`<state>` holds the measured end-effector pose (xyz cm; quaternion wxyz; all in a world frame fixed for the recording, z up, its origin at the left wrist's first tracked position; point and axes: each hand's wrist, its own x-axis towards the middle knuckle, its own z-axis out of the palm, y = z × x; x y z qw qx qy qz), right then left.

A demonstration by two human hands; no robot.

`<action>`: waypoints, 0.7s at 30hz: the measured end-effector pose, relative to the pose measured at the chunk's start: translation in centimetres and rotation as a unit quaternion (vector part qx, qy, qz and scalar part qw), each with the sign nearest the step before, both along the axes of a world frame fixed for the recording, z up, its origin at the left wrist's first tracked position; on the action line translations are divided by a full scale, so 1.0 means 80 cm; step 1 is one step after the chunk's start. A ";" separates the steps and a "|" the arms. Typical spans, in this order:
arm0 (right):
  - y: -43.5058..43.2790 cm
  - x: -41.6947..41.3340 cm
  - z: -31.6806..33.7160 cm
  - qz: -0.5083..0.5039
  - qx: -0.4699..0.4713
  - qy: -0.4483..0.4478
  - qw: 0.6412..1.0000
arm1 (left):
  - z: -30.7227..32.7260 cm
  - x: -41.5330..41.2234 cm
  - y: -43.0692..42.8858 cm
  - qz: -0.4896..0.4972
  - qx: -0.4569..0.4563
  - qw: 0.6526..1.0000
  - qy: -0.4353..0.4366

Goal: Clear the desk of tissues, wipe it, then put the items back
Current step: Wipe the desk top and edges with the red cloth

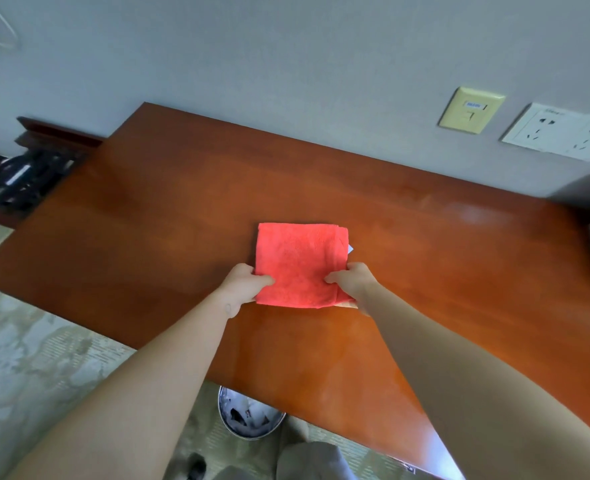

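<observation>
A folded red cloth lies flat in the middle of the reddish-brown wooden desk. My left hand pinches the cloth's near left corner, thumb on top. My right hand pinches the near right corner the same way. A small white tag sticks out at the cloth's right edge. No tissues lie on the desk top.
A metal waste bin with white crumpled paper inside stands on the floor under the desk's near edge. A black telephone sits on a lower shelf at the left. Wall sockets are behind the desk at right. A dark object stands at the far right.
</observation>
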<state>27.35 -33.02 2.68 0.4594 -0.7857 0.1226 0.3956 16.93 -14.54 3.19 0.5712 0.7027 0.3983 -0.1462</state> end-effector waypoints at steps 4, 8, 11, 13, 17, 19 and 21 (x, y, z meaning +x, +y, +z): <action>-0.030 -0.017 0.023 -0.019 0.041 0.003 0.999 | 0.019 -0.018 -0.024 -0.008 -0.029 0.999 -0.017; -0.082 -0.048 0.037 -0.032 0.052 -0.013 0.998 | 0.025 -0.042 -0.063 -0.018 -0.029 0.999 -0.032; -0.134 -0.078 0.042 -0.053 0.064 -0.021 0.996 | 0.023 -0.059 -0.106 -0.037 -0.035 0.997 -0.051; -0.171 -0.096 0.041 -0.065 0.071 -0.022 0.995 | 0.019 -0.069 -0.136 -0.052 -0.034 0.996 -0.062; -0.243 -0.126 0.042 -0.079 0.060 -0.039 0.994 | 0.013 -0.087 -0.202 -0.073 -0.046 0.993 -0.075; -0.272 -0.137 0.042 -0.087 0.038 -0.049 0.994 | 0.010 -0.094 -0.232 -0.084 -0.054 0.992 -0.078; -0.297 -0.145 0.043 -0.096 0.007 -0.064 0.993 | 0.009 -0.097 -0.258 -0.099 -0.057 0.990 -0.082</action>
